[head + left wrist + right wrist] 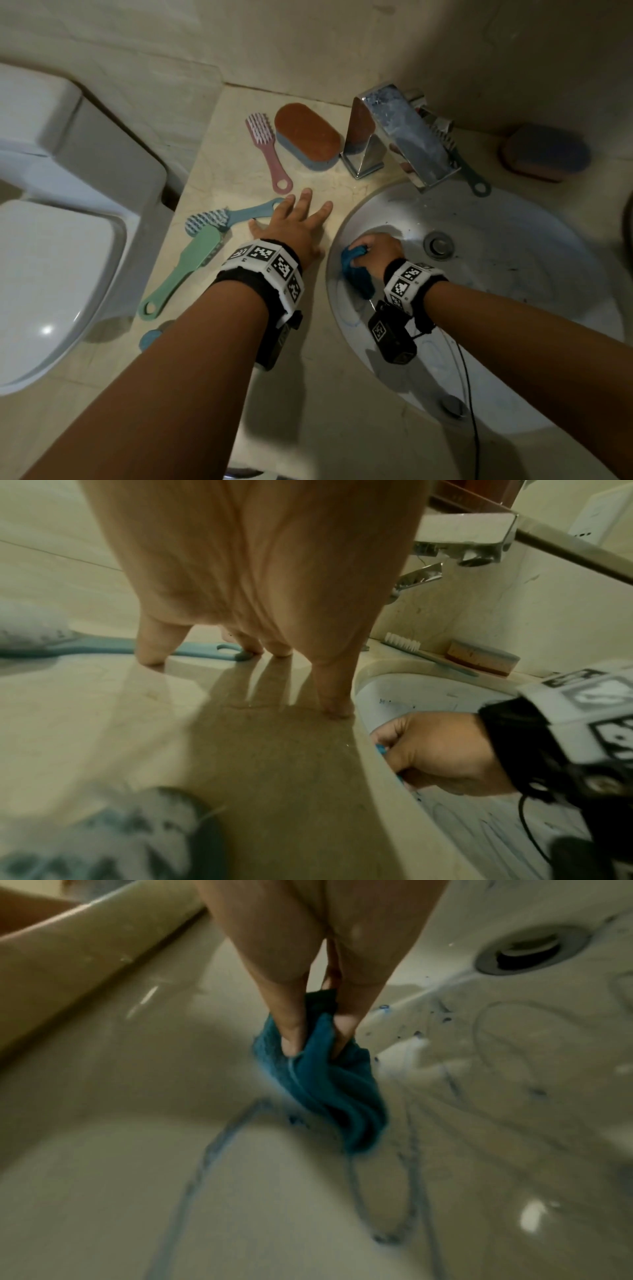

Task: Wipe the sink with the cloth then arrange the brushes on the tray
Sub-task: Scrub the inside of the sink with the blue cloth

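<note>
My right hand [375, 253] grips a bunched teal cloth [356, 270] [329, 1080] against the left inner wall of the white sink [513, 274], which carries blue smears [404, 1150]. My left hand [294, 226] lies flat with spread fingers on the beige counter [301, 394], left of the basin, fingertips touching the handle end of a blue brush [233, 217] [192, 649]. A green brush [185, 270] lies beside it, and a pink brush [265, 147] and a brown-topped scrub brush [308, 135] sit further back.
The chrome tap [397, 130] overhangs the basin's far edge, with another blue brush [466, 164] behind it. A pink and blue block brush [544, 152] sits at the far right. The toilet [51, 240] stands left of the counter. The drain [438, 244] is mid-basin.
</note>
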Tool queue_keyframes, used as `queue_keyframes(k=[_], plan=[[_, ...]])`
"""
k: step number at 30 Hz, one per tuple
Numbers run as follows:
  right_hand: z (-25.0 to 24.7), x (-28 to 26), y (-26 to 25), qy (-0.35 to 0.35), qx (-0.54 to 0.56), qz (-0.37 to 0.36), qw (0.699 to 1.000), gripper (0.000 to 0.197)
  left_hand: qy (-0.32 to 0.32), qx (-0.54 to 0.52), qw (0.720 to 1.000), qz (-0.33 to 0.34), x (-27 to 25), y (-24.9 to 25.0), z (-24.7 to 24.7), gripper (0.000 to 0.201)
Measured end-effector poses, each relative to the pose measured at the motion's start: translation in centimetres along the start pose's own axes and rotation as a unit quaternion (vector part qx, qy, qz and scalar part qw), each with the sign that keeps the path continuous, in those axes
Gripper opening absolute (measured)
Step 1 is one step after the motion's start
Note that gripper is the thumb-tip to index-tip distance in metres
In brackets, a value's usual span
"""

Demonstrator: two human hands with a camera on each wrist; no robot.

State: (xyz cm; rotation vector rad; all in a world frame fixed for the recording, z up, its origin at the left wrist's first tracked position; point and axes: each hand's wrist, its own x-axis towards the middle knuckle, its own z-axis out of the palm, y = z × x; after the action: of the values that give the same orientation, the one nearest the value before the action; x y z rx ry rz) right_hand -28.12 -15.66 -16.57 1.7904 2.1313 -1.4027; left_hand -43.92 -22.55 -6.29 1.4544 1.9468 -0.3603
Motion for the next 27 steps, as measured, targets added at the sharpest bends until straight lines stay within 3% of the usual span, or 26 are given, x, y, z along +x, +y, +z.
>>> queue_keyframes(k=[4, 10, 15, 22, 27], plan=[[-0.3, 1.2, 0.1, 0.07, 0.126, 0.062, 0.988, 0.024, -0.003, 0.002, 1.0, 0.002, 0.1, -0.1, 0.1, 0.077], [0.6, -0.3, 0.5, -0.011, 0.124, -0.005, 0.992, 0.022, -0.009, 0.004, 1.0, 0.003, 0.0, 0.0, -0.3, 0.076], [0.3, 0.5, 0.2, 0.031, 0.201, 0.003, 0.979, 0.024, -0.014, 0.005, 1.0, 0.005, 0.0, 0.0, -0.3, 0.078], [0.5, -2.5, 0.1, -0.084, 0.199, 0.04, 0.976, 0.039, -0.017, 0.016, 1.0, 0.005, -0.1, 0.0, -0.4, 0.078], [0.3, -0.3, -1.1, -0.013, 0.16, 0.045, 0.986, 0.026, -0.02, 0.013, 1.0, 0.0, 0.0, 0.0, -0.4, 0.078]])
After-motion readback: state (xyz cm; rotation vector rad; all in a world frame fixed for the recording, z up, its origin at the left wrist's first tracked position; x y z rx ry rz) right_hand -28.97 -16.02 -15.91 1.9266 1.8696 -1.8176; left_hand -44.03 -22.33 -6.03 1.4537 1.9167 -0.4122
